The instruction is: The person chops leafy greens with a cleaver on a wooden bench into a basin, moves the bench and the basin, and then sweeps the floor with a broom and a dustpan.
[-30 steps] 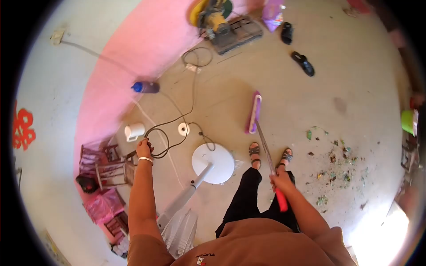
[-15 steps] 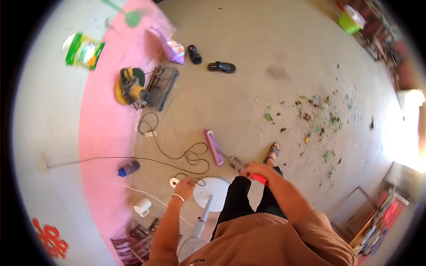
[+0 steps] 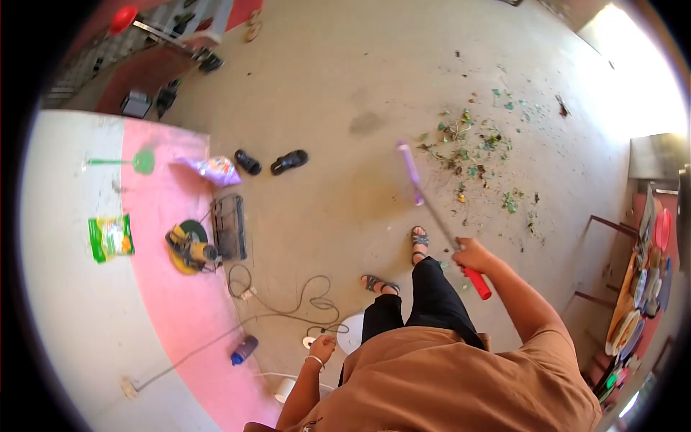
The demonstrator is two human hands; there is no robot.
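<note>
My right hand (image 3: 473,255) is wrapped around the grey handle of a broom (image 3: 440,217), just above its red grip end. The broom's narrow purple head (image 3: 409,171) is on the floor ahead of my feet, left of scattered leaves and plant debris (image 3: 468,147). My left hand (image 3: 322,348), with a white band at the wrist, hangs low with its fingers curled and nothing visible in them. It appears above a white ring-shaped object (image 3: 309,342) and the round white base (image 3: 350,333) of a stand.
A black cord (image 3: 288,313) loops across the floor at left. Along the pink wall are a yellow power tool (image 3: 191,250), a dark rack (image 3: 229,227) and a blue-capped bottle (image 3: 245,350). Black slippers (image 3: 289,162) lie ahead; a cluttered shelf (image 3: 633,302) stands at right.
The view has turned left. The broom head has moved from beside my feet forward and right, near the leaves. My right arm now reaches outward; one foot has stepped forward.
</note>
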